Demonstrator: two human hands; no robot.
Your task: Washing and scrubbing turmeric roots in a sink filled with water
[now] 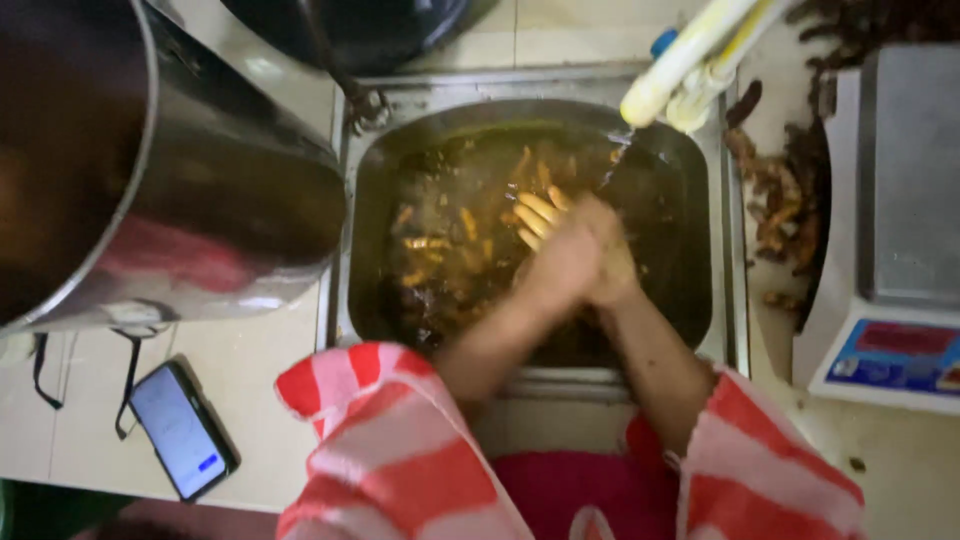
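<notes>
Both hands, left hand [560, 255] and right hand [612, 268], press together (blurred) above orange pieces [440, 245] in the sink [345, 250].

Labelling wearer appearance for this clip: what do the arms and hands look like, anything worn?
Both hands, left hand and right hand, are bare: no gloves visible. Loose red-and-white striped sleeves, left sleeve and right sleeve, are pushed up, forearms uncovered. Rings or watch: too blurred to tell.

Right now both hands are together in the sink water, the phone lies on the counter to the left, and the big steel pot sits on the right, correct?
Not quite. The head view shows the big steel pot on the left, above the phone; a scale sits right of the sink.
</notes>
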